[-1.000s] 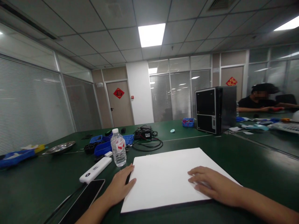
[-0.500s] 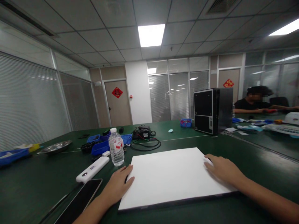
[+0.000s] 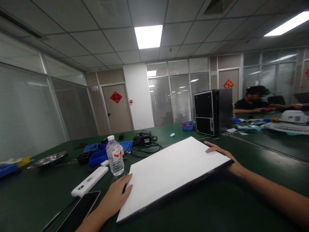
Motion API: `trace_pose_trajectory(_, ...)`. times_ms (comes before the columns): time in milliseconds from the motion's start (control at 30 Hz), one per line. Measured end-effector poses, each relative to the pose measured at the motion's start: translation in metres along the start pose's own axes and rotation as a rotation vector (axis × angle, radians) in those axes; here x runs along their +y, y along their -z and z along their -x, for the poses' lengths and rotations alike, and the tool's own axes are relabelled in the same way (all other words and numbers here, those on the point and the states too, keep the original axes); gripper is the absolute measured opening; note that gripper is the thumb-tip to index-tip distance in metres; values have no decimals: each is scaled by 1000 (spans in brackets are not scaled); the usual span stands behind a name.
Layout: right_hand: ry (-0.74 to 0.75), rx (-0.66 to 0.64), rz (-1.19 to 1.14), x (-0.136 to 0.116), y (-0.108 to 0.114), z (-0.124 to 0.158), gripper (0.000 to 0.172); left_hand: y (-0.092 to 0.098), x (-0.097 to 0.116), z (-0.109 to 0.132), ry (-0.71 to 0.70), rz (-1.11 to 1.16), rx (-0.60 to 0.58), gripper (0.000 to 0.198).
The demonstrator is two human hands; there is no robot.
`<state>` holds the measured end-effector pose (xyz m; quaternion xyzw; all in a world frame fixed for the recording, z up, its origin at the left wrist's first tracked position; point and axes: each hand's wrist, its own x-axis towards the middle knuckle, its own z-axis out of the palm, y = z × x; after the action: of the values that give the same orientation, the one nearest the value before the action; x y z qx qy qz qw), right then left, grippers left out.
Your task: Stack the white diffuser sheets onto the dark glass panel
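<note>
A flat white rectangular panel (image 3: pixel 166 174) with a thin dark edge is tilted in front of me, its right side raised off the green table and its left side low. My left hand (image 3: pixel 116 195) grips the left edge, thumb on top. The right edge is held by my right hand (image 3: pixel 238 169), its thumb over the white face and the other fingers partly hidden beneath. Just beyond my left hand stands a water bottle (image 3: pixel 115 158). A white power bank (image 3: pixel 90 182) and a dark phone (image 3: pixel 80 211) lie to its left.
Behind the panel are black cables with an adapter (image 3: pixel 145 139), blue trays (image 3: pixel 98 157) and a small blue basket (image 3: pixel 187 125). A black computer tower (image 3: pixel 212 112) stands at the back right. A metal dish (image 3: pixel 49 159) lies far left. Another person (image 3: pixel 253 103) sits far right.
My right hand has lifted the panel's right side, so it now slants up to the right. My left hand stays at the left edge. The view has shifted slightly to the right.
</note>
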<state>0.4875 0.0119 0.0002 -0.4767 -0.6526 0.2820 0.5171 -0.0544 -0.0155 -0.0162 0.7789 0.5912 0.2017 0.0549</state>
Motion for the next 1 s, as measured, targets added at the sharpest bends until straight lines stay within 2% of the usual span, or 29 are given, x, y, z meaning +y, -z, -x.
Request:
trace_pose_trajectory(100,37,40,0,3,-9,2,40,0,-13,-3,15,158,7,56)
trace_pose_trajectory(200,42,64,-6,8,-10,1,38,-1,-24,-3,-9,241,18,53)
trace_pose_trajectory(400,28,118,17,19,-11,-2,36,-3,-23,4,-369,216,180,53)
trace_pose_trajectory(500,82,183,79,20,-11,-2,35,6,-13,5,-365,162,195,43)
trace_pose_trajectory(600,213,340,162,9,-8,2,37,23,0,7,-364,71,166,44)
trace_pose_trajectory(667,419,448,296,-4,-8,9,46,33,8,11,-388,29,160,45)
trace_pose_trajectory(700,559,463,399,-12,-10,13,50,38,12,13,-410,7,154,46)
trace_pose_trajectory(733,704,432,515,-19,-13,17,54,41,15,15,-429,-15,130,47)
trace_pose_trajectory(800,952,255,735,-30,-24,26,58,44,22,20,-452,-46,84,50)
trace_pose_trajectory(900,1148,-34,876,-40,-48,37,49,44,30,25,-415,-71,34,54)
trace_pose_trajectory(933,1183,-64,880,-42,-55,39,44,43,31,26,-401,-74,20,54)
trace_pose_trajectory(1000,1201,-30,843,-45,-66,41,36,41,33,28,-403,-72,-2,54)
